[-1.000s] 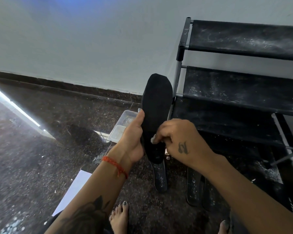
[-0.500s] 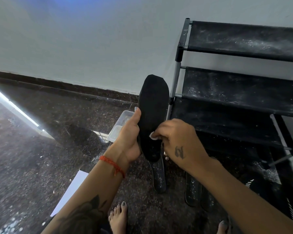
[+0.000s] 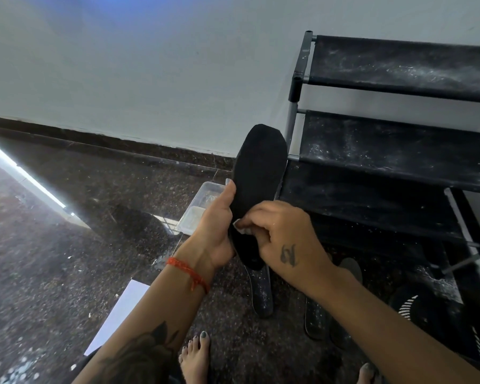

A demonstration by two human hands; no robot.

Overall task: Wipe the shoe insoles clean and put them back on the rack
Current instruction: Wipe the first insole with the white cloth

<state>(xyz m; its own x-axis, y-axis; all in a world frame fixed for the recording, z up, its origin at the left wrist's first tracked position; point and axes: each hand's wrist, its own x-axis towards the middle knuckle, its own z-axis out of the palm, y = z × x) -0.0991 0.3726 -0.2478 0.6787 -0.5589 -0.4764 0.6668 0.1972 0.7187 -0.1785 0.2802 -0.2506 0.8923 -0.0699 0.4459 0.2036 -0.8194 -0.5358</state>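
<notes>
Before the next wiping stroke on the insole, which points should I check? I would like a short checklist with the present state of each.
1. Left hand has a firm grip on the black insole: ok, thumb on its face, held upright.
2. Right hand holds the white wipe against the insole: ok, pinched near the lower half.
3. Upper part of the insole free for the stroke: ok.
4. Insole surface already clean: cannot tell, too dark.
5. Rack shelves ready to receive it: not ok, covered in white dust.
6. Other insoles on the floor done: not ok, visibly speckled.
</notes>
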